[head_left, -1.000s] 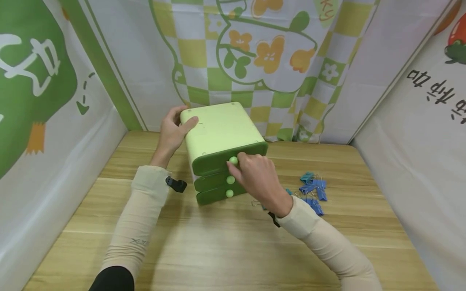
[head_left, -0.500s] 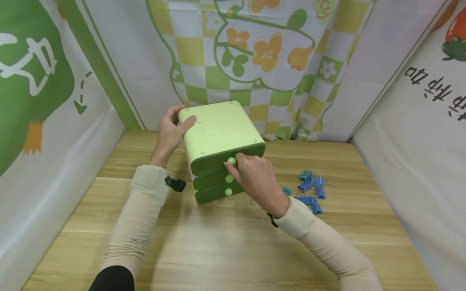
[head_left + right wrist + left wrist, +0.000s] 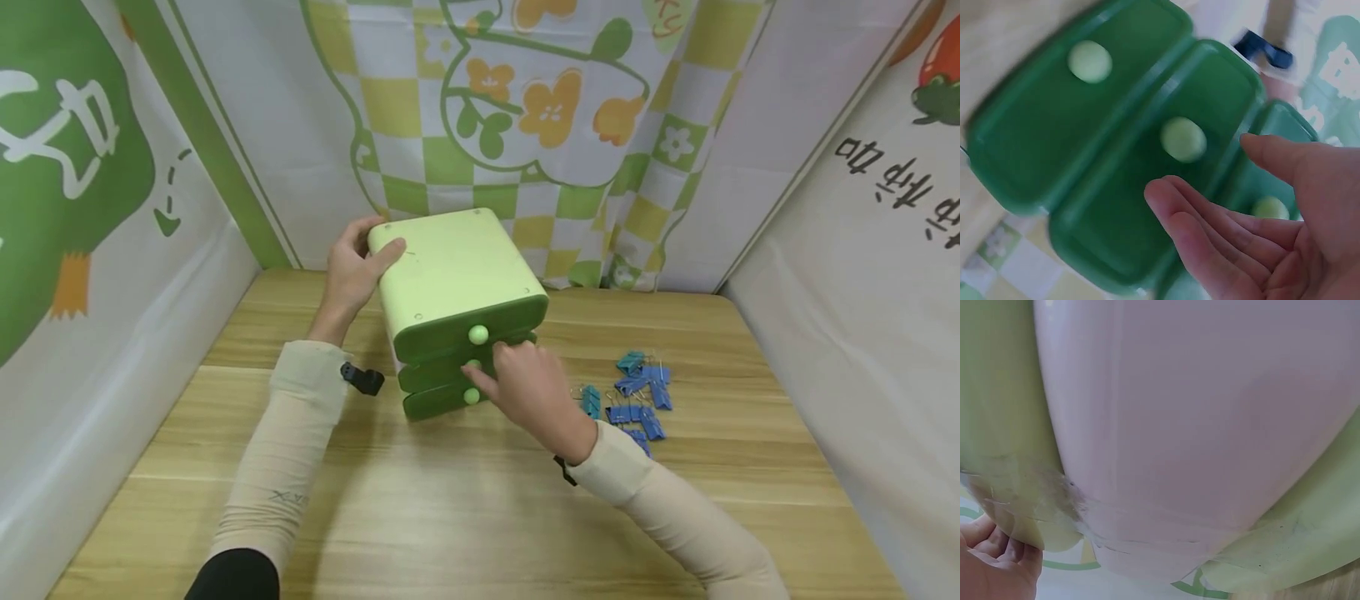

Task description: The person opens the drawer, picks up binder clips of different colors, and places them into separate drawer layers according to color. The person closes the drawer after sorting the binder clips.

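A light green drawer box (image 3: 457, 262) stands on the table with its three dark green drawer fronts pushed in. My left hand (image 3: 352, 267) grips its back left corner, thumb on top and fingers round the back edge. In the left wrist view clear tape crosses the pinkish side wall (image 3: 1197, 437). My right hand (image 3: 532, 387) is in front of the middle drawer. The right wrist view shows its thumb and fingers spread near the middle knob (image 3: 1183, 139), apart from it and holding nothing. The top knob (image 3: 478, 335) and bottom knob (image 3: 471, 397) are free of the hand.
Several blue binder clips (image 3: 633, 414) and teal ones (image 3: 591, 402) lie loose on the wooden table (image 3: 450, 517), right of the box. A patterned curtain (image 3: 525, 192) hangs close behind it. Printed cloth walls flank the table.
My right hand has let go of the top knob and moved down to the middle one, its fingers spreading. The left hand and the box stay where they were.
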`<state>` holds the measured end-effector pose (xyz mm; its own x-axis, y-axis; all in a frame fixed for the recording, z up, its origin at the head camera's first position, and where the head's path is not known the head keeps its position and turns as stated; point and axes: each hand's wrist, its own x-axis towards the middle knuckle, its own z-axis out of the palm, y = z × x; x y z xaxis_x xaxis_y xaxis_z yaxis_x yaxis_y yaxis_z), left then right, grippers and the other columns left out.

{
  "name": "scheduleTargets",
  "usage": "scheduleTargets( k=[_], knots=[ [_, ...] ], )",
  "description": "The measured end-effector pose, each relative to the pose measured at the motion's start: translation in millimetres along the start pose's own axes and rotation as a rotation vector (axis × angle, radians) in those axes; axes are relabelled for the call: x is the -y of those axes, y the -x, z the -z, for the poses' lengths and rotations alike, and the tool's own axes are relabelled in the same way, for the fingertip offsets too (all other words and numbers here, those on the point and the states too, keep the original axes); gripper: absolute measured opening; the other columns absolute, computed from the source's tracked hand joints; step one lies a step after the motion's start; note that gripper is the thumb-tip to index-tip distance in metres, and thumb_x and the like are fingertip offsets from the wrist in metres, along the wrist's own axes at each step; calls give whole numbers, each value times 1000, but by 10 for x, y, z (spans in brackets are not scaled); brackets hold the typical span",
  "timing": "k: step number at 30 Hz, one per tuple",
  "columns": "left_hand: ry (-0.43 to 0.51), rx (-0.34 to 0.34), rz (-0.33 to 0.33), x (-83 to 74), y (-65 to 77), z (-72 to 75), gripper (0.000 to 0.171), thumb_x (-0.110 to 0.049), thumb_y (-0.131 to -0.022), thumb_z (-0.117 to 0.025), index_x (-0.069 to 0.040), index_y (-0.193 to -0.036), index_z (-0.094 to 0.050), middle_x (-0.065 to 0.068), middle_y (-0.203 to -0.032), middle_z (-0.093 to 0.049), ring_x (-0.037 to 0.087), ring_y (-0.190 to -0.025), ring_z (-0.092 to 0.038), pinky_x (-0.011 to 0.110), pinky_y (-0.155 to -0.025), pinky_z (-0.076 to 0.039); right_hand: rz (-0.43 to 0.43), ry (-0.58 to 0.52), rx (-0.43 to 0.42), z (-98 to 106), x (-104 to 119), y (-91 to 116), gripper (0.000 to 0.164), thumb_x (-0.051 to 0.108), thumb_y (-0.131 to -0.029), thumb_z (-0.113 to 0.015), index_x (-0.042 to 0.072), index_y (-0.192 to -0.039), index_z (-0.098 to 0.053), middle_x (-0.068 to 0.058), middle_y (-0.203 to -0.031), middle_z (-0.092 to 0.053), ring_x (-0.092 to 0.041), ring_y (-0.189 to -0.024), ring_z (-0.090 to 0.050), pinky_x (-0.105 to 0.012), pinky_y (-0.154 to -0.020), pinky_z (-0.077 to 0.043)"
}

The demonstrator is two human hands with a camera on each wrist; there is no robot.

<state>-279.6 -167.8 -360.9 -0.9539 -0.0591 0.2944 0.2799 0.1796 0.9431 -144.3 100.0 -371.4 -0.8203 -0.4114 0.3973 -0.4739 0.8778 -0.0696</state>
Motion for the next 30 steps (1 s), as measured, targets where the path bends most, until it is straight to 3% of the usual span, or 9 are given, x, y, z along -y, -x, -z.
scheduleTargets(
  k=[4,10,19,30],
  knots=[
    [-7,-1,7,-22,6,-12,68,-37,-98,-74,-5,-153,-49,16,-152,-56,26,-138,-56,41,-116,-49,-4,-33,64,-166,-2,5,59,48,-99,-73,19,-62,-38,8,-52,-27,-6,-42,-33,-18,-37,-20],
    [-3,-6,22,-44,17,-25,65,-35,-98,-74,-7,-151,-51,16,-151,-57,27,-135,-57,39,-113,-51,-3,-44,72,-310,-11,-27,63,47,-102,-69,21,-58,-33,9,-50,-28,-5,-42,-33,-17,-37,-22],
    [9,-26,29,-35,-7,-31,66,-36,-98,-75,-5,-152,-51,16,-152,-56,25,-138,-56,40,-118,-48,6,-28,96,-305,32,-68,62,37,-106,-65,21,-56,-32,8,-49,-27,-7,-43,-35,-19,-37,-23],
    [16,-34,21,-18,-5,-24,65,-38,-97,-75,-7,-150,-52,14,-150,-57,23,-136,-56,38,-116,-48,25,-8,95,-156,64,58,62,37,-106,-66,22,-59,-27,10,-53,-19,-5,-43,-27,-19,-39,-19]
  ],
)
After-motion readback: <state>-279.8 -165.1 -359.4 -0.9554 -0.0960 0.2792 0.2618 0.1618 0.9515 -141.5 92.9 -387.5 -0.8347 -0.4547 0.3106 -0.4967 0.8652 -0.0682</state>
